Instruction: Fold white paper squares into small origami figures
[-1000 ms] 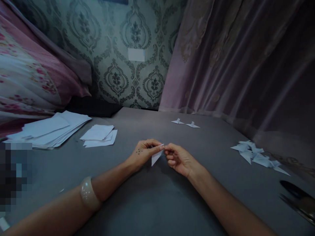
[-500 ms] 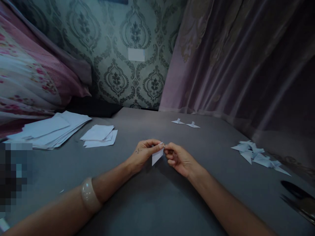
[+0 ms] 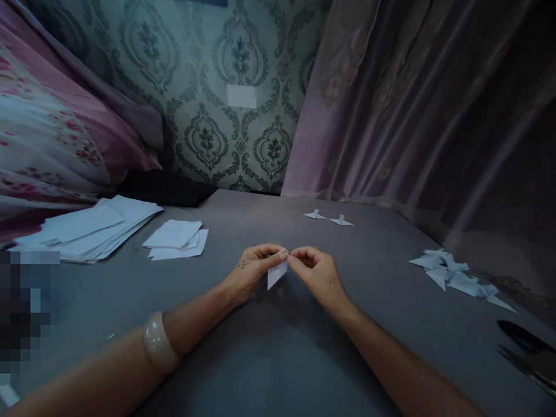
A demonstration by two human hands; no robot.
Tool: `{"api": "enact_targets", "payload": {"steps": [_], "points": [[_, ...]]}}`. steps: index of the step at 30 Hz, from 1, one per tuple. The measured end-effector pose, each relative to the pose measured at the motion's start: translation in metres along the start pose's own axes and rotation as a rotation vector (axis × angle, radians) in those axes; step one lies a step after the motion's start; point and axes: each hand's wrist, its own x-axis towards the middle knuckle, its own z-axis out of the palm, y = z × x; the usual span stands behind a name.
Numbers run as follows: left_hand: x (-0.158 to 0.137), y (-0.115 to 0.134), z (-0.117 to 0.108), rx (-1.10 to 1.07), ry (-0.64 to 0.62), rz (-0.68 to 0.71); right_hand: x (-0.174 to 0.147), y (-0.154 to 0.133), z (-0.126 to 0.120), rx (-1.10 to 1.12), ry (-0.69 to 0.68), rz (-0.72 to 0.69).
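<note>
A small piece of folded white paper [image 3: 277, 274] is held up between my two hands, over the middle of the grey surface. My left hand [image 3: 254, 267] pinches it near its upper edge, thumb in front, with a pointed flap hanging below. My right hand [image 3: 319, 273] pinches the upper right tip of the same paper between thumb and forefinger, its back turned up. The fingertips of both hands nearly meet, and they hide the top of the folded paper.
To the left lie a large stack of white paper [image 3: 87, 231] and a smaller paper pile [image 3: 176, 238]. Two folded paper birds [image 3: 341, 220] stand at the back. Several more folded paper pieces [image 3: 460, 278] are heaped at right, near dark scissors [image 3: 525, 341].
My right hand has rolled over so its back now shows, and its thumb has come against the paper's tip. My left hand and the paper have barely moved.
</note>
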Motion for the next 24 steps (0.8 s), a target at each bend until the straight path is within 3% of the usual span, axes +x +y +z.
{"api": "enact_targets", "payload": {"steps": [7, 11, 16, 19, 22, 24], "points": [[-0.002, 0.002, 0.002, 0.01, 0.008, -0.029, -0.001, -0.001, -0.001, -0.096, 0.008, -0.062], [-0.003, 0.004, 0.001, 0.207, 0.003, -0.035, 0.003, 0.001, -0.005, -0.152, 0.003, -0.09], [-0.002, 0.004, -0.001, 0.411, 0.101, -0.042, 0.012, 0.013, -0.013, -0.149, 0.026, -0.082], [0.001, 0.002, -0.004, 0.354, 0.17, -0.008, 0.01, 0.018, -0.009, -0.113, 0.064, 0.073], [0.002, -0.001, -0.005, 0.326, 0.2, 0.052, 0.002, 0.019, 0.001, 0.033, -0.046, 0.303], [0.002, -0.002, -0.005, 0.331, 0.188, 0.08, -0.002, 0.017, 0.008, 0.163, -0.097, 0.383]]}}
